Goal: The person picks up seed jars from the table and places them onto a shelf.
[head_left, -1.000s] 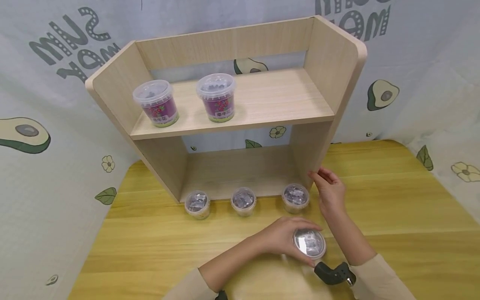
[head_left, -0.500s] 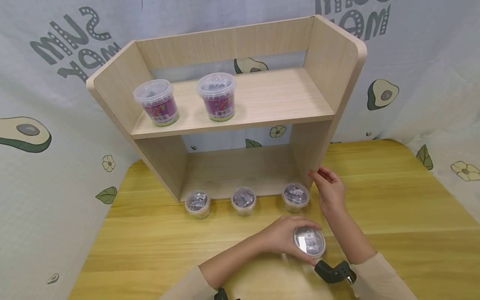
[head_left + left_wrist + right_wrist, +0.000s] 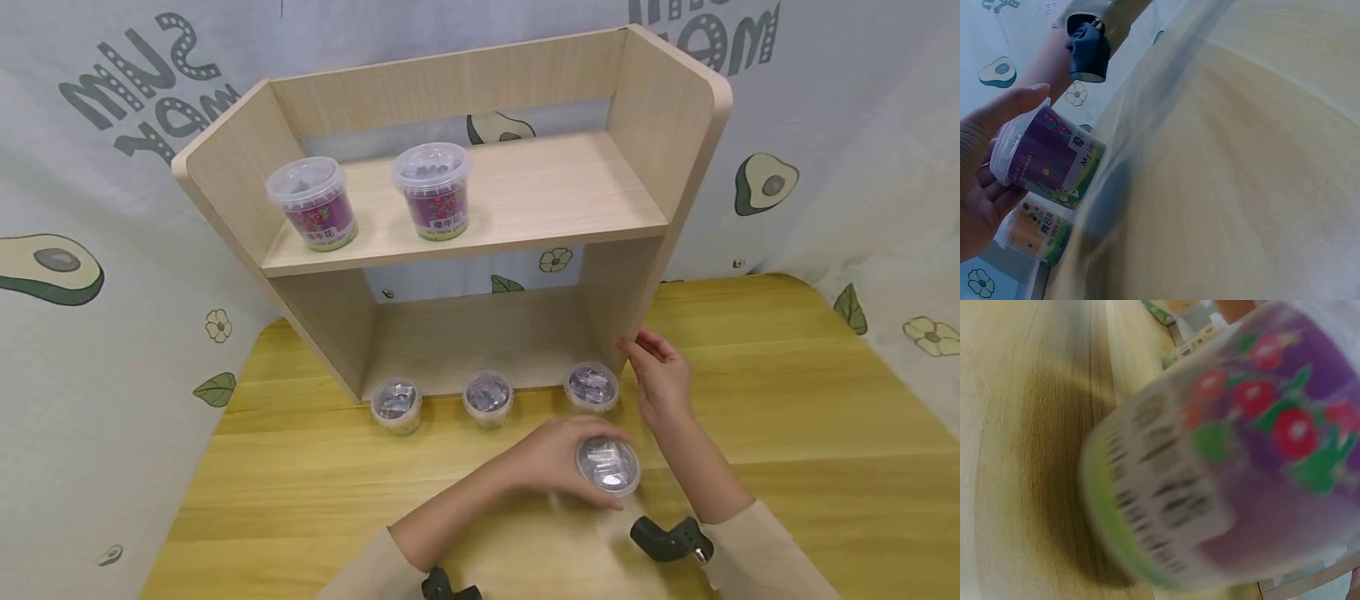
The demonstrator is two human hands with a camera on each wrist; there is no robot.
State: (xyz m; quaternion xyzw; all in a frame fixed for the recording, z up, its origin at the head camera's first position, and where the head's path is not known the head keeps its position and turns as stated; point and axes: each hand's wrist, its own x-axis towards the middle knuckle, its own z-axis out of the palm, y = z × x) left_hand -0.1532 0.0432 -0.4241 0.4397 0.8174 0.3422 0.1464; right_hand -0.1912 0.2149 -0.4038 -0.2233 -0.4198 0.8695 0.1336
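Note:
My left hand [image 3: 566, 462] grips a purple lidded plastic cup [image 3: 609, 465] close over the table, thumb on one side and fingers on the other. In the left wrist view the cup [image 3: 1047, 159] shows a flower label and a green base band. Blurred, the same cup [image 3: 1210, 450] fills most of the right wrist view. My right hand [image 3: 663, 379] pinches the lower front edge of the right side panel of a wooden shelf [image 3: 637, 275], thumb across the edge. Just left of it stands another lidded cup [image 3: 592, 387], orange-labelled in the left wrist view.
Two purple cups, one at the left [image 3: 313, 204] and one nearer the middle [image 3: 432, 192], stand on the upper board. Before the lower compartment are a left small cup [image 3: 396, 407] and a middle one [image 3: 488, 400]. A patterned cloth [image 3: 112, 350] hangs behind the yellow wooden table [image 3: 787, 400].
My left hand has moved the purple cup slightly up and to the left in the head view, toward the shelf. My right hand stays at the side panel.

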